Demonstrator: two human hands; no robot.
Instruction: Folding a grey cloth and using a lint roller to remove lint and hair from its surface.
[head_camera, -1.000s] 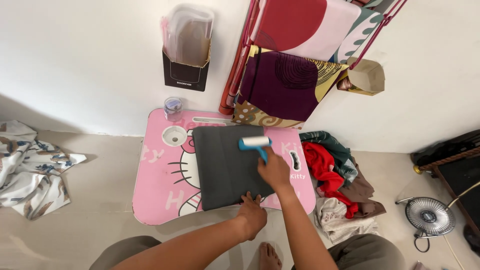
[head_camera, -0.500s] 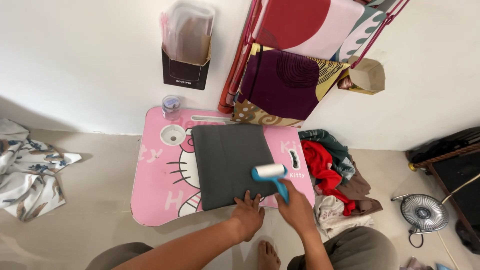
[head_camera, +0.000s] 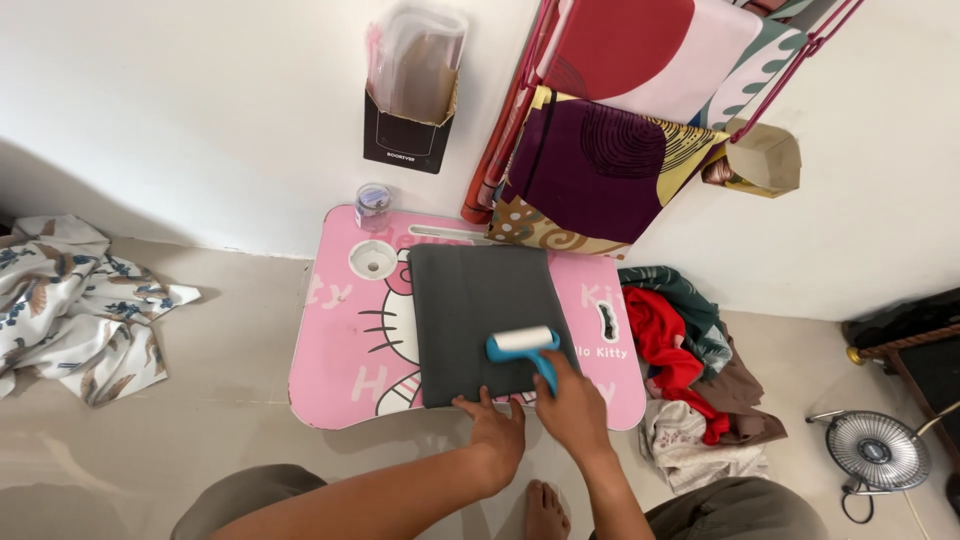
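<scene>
A folded dark grey cloth (head_camera: 480, 310) lies flat on a small pink table (head_camera: 340, 345). My right hand (head_camera: 572, 410) grips the blue handle of a lint roller (head_camera: 522, 345), whose white roll rests on the cloth's near right part. My left hand (head_camera: 495, 432) presses on the cloth's near edge at the table's front.
A small clear jar (head_camera: 373, 203) stands at the table's far left corner by a round cup recess (head_camera: 373, 260). A pile of clothes (head_camera: 685, 350) lies right of the table, a patterned cloth (head_camera: 70, 300) at the left, and a small fan (head_camera: 878, 450) at the right. Patterned fabrics (head_camera: 600, 160) hang on the wall.
My right hand has drawn the lint roller from the cloth's far right edge toward me, to its near part. My left hand stays at the front edge.
</scene>
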